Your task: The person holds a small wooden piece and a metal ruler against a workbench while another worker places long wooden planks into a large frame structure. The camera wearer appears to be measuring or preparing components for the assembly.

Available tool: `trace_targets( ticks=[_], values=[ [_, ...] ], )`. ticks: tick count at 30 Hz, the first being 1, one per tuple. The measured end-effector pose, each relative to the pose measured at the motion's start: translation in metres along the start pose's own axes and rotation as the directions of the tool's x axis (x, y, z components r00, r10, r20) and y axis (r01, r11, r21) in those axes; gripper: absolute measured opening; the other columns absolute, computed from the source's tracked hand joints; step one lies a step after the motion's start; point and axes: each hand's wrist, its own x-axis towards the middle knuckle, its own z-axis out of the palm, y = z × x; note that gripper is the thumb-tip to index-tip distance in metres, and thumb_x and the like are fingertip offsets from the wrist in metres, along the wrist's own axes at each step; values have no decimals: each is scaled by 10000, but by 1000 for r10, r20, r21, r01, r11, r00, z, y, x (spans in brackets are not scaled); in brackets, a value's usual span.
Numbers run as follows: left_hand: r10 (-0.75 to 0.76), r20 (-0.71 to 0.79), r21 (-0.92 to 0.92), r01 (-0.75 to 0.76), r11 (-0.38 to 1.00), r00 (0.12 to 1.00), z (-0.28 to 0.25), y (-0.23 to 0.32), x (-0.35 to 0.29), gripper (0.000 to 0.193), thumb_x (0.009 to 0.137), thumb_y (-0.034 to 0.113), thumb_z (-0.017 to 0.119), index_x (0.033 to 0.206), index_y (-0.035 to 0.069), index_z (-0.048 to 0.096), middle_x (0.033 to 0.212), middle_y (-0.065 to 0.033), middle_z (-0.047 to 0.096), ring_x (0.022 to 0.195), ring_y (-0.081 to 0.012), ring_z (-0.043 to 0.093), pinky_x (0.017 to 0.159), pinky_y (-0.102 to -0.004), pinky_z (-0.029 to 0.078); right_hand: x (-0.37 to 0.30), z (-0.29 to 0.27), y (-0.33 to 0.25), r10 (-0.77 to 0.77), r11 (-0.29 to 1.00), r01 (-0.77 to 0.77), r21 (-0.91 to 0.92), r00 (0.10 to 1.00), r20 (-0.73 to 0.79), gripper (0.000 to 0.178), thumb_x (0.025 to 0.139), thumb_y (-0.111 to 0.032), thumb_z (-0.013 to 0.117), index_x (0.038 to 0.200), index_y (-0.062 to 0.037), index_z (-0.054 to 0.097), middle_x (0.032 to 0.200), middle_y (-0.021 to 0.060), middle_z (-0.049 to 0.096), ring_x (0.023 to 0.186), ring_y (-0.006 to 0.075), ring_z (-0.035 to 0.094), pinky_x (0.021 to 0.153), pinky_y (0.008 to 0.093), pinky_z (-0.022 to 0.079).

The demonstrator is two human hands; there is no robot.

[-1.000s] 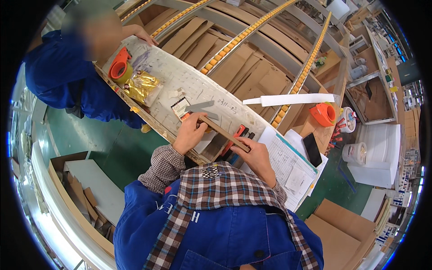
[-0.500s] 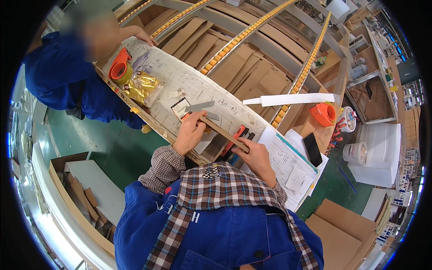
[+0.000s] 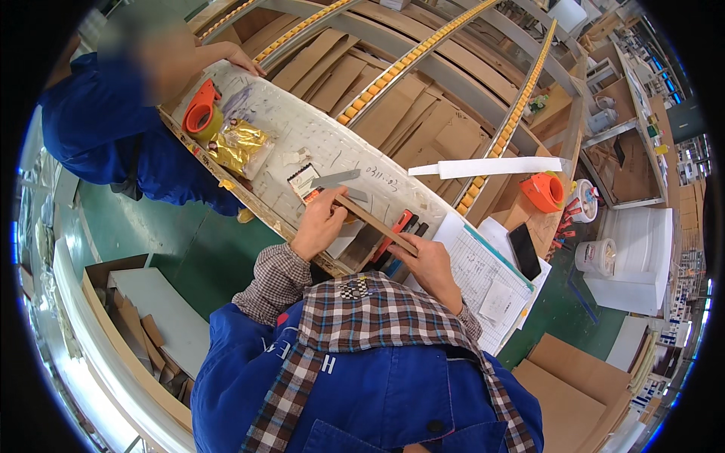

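Between my hands a narrow brown strip [image 3: 375, 224] slants down to the right; whether it is wood or cardboard I cannot tell. My left hand [image 3: 320, 224] is closed on its upper left end. At the lower right end, my right hand [image 3: 427, 260] pinches it between thumb and fingers. Just beyond my left hand, flat grey pieces [image 3: 337, 180] lie on the white worktop [image 3: 362, 155], beside a small printed packet [image 3: 303, 182]. Under the strip is an open compartment [image 3: 361, 251], partly hidden, with red-and-black handled tools [image 3: 402, 226] next to it.
Left on the worktop are an orange tape dispenser [image 3: 199, 115] and a gold bag [image 3: 240, 148]; a co-worker in blue [image 3: 140, 136] stands there. To the right lie papers [image 3: 483, 279], a phone [image 3: 523, 251] and another orange dispenser [image 3: 541, 192]. Roller rails [image 3: 393, 73] run beyond.
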Motion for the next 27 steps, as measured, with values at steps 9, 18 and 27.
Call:
trace_targets(
  ticks=[9,18,27],
  values=[
    [-1,5,67,0,998,1000,3,-5,0,383,827,65,483,1187,-65,492,1067,-162,612,935,-243,611,826,-313,483,0,-1,-2,-13,1000,13,21,1000,9,293,818,-283,654,1042,-96,673,735,142,658,622,273,633,570,326,468],
    [-11,32,56,9,998,999,4,-6,1,388,835,68,483,1196,-72,478,1073,-179,611,960,-252,609,842,-312,478,0,2,2,-21,998,19,59,999,37,264,834,-278,643,1005,-81,678,678,128,641,567,225,628,548,314,462],
    [-15,9,-7,15,1000,1000,5,1,-1,364,788,127,498,1096,-66,523,982,-254,575,921,-378,564,827,-388,452,-3,0,-2,-4,1000,4,-7,999,35,265,831,-314,638,967,-90,680,731,149,646,655,312,624,574,363,464]
  ],
)
